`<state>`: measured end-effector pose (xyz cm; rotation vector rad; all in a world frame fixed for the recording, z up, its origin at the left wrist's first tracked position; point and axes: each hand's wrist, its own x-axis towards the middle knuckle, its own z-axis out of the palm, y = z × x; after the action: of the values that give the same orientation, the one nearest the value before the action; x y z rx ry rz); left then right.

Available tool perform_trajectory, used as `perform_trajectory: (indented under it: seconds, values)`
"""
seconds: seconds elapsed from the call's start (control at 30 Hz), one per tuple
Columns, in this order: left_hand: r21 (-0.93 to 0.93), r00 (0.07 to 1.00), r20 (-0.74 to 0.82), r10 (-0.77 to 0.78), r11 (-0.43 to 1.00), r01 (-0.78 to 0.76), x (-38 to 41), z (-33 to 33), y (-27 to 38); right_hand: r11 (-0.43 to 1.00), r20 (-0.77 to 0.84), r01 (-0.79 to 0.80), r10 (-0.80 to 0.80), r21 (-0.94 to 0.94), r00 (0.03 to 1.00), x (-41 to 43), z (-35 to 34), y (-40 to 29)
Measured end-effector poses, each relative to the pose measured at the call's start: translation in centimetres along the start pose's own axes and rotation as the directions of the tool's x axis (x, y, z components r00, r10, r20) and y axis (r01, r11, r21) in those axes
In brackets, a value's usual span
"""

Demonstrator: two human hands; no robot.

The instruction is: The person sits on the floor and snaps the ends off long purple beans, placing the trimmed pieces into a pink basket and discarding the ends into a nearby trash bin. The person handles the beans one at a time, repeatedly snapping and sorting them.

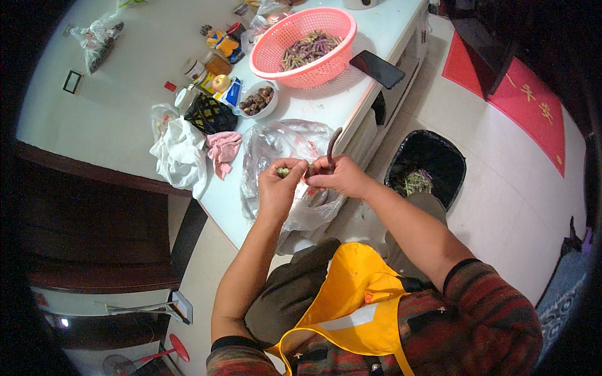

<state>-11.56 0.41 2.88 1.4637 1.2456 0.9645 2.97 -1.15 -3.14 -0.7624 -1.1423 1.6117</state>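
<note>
Above a clear plastic bag (282,136) at the counter's edge, my two hands nearly touch. My left hand (282,181) is closed on short green bean pieces (283,172), whose ends poke out by the fingers. My right hand (335,177) grips a long purple bean pod (333,143), which curves up past the knuckles. Between the fingertips is a short piece of pod. Farther back, a pink plastic colander (324,73) holds many broken purple and green bean pieces (310,49).
A white bowl of chestnuts (257,101), a black smartphone (377,69), jars (217,63), an apple (221,83), a pink cloth (224,152) and a white cloth (181,150) lie on the counter (324,103). A black-lined bin (454,164) with scraps stands on the floor at right.
</note>
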Motion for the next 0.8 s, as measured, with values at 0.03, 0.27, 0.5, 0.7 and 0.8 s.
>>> perform_trajectory:
  seconds: [0.03, 0.27, 0.5, 0.7, 0.8]
  values:
    - [-0.047, 0.999, -0.002, -0.042, 0.998, 0.042, 0.1, -0.1, 0.0, 1.000, -0.029, 0.005, -0.005, 0.014, 1.000, -0.1, 0.0, -0.3]
    - [-0.226, 0.990, -0.044, -0.131, 0.967, 0.118, 0.5, -0.4, 0.5, 0.941, -0.199, 0.098, -0.034, 0.323, 0.979, 0.1, -2.1, -0.3]
    - [-0.308, 0.988, -0.122, -0.099, 0.950, 0.057, 0.6, -2.5, 1.0, 0.813, -0.258, 0.203, -0.068, 0.545, 0.964, -0.1, -4.3, -0.3]
    - [-0.362, 0.987, -0.135, -0.090, 0.932, 0.035, 0.5, -3.2, 1.3, 0.747, -0.232, 0.179, -0.033, 0.641, 0.972, -0.3, -4.8, -0.4]
    - [-0.195, 0.990, -0.103, -0.094, 0.978, 0.072, 0.3, -2.6, 1.2, 0.742, -0.203, 0.145, -0.012, 0.654, 0.979, -0.5, -4.8, -0.6]
